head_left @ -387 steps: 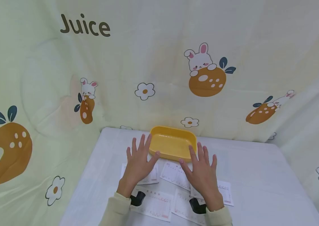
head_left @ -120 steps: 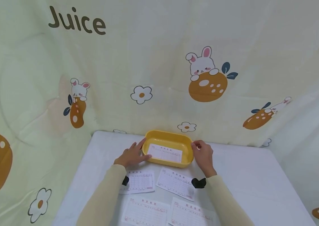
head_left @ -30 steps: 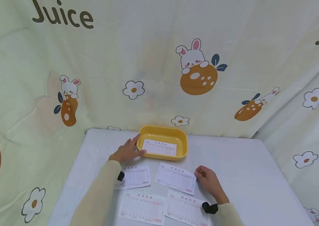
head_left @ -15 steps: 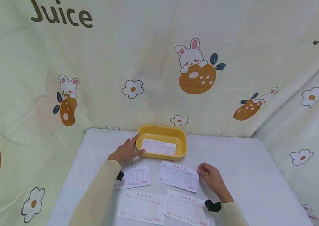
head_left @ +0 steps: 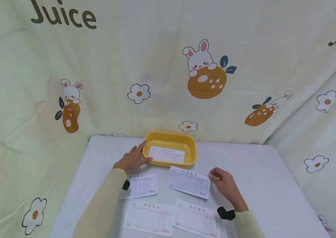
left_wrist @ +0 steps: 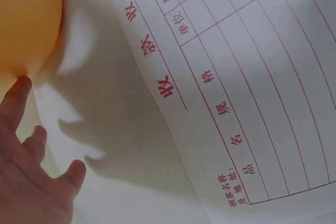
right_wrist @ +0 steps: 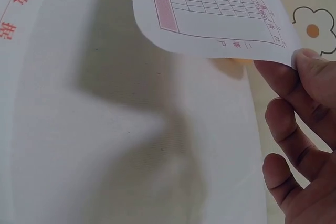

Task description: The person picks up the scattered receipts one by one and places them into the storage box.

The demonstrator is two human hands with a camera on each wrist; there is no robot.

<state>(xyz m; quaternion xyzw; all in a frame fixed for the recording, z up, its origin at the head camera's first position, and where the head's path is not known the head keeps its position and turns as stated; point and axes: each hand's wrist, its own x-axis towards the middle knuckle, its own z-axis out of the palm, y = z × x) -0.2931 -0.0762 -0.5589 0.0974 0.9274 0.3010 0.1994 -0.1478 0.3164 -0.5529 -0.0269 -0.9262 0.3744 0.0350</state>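
Observation:
In the head view my right hand (head_left: 226,185) pinches a printed receipt slip (head_left: 189,182) at its far right corner. The right wrist view shows that slip (right_wrist: 210,22) raised off the table, its corner between thumb and forefinger, with a shadow beneath. A yellow tray (head_left: 190,142) stands at the back, and another receipt slip (head_left: 166,154) lies inside it. My left hand (head_left: 132,159) rests against the tray's left end, thumb at the front rim and fingers extended. One of its fingertips touches the tray's wall in the left wrist view.
Three more receipt slips lie on the white table (head_left: 245,172): a left one (head_left: 142,185) partly behind the left wrist, a front left one (head_left: 149,218) and a front right one (head_left: 197,218). A patterned curtain (head_left: 162,119) hangs behind the table.
Since the earliest frame, a slip has come to lie in the tray. My right hand has moved from the tray to another slip and lifted it slightly towards the tray. The left hand stays put lately.

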